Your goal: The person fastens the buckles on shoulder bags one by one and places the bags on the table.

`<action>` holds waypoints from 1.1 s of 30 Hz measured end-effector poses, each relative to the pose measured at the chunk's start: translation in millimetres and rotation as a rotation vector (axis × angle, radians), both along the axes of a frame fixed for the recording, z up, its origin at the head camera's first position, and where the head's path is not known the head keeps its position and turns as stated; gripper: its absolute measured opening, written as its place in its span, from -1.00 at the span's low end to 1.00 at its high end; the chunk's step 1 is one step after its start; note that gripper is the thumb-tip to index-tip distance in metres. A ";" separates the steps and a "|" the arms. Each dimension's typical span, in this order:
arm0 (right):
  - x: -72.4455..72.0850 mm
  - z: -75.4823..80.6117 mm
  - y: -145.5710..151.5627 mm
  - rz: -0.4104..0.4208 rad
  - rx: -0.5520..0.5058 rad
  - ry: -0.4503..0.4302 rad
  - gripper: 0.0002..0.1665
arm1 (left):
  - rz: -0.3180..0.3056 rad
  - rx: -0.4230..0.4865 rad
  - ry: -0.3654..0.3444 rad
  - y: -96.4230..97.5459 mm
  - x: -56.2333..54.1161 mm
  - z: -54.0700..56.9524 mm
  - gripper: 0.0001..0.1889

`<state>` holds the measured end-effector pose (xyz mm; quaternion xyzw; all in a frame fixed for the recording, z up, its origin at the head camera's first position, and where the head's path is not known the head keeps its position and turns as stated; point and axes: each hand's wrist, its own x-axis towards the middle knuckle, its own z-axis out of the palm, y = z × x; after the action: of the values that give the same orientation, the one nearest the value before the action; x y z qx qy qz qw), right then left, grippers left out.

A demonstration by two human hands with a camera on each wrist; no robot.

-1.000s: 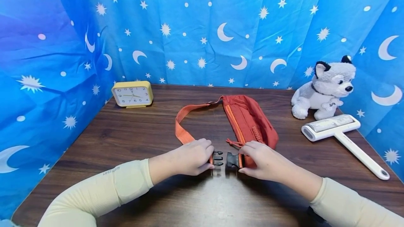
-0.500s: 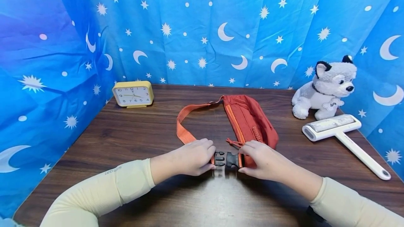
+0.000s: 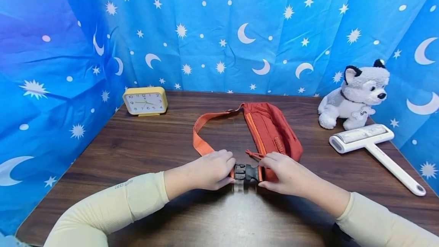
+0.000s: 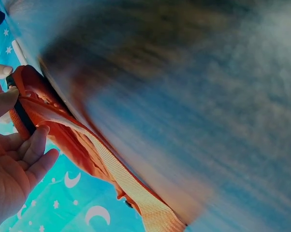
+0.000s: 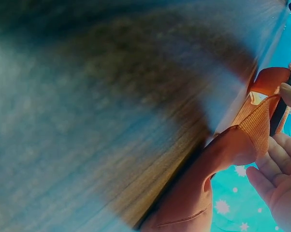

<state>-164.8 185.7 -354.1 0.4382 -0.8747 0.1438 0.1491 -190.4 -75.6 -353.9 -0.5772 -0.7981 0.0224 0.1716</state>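
A red waist bag with an orange zip lies on the table, its orange strap looping to the left. My left hand pinches the black pronged buckle half at the strap's end. Opposite it, my right hand pinches the black socket half by the bag. The two halves meet end to end, the prong tips at the socket's mouth; whether they are latched I cannot tell. In the left wrist view the strap hangs past the left fingers. The right wrist view shows webbing beside the right hand.
At the back left of the wooden table stands a yellow clock. A plush husky sits at the back right, with a white lint roller in front of it. A blue curtain with moons and stars encloses the table.
My left hand has moved slightly right with the pronged buckle half, closing the gap to the socket half. The right hand has stayed nearly in place; the bag lies as before.
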 end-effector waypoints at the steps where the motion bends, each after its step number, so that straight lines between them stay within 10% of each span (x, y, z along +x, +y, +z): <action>1: -0.1 0.0 -0.2 0.002 -0.002 0.000 -0.54 | 0.001 -0.002 0.000 -0.1 0.0 0.0 -0.68; 33: 0.0 0.4 -3.7 0.020 -0.023 -0.005 -0.54 | 0.031 -0.022 -0.020 0.6 3.1 3.2 -0.70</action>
<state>-164.8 182.0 -353.7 0.4447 -0.8690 0.1565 0.1504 -187.3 -75.0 -350.7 -0.5670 -0.8082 0.0280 0.1569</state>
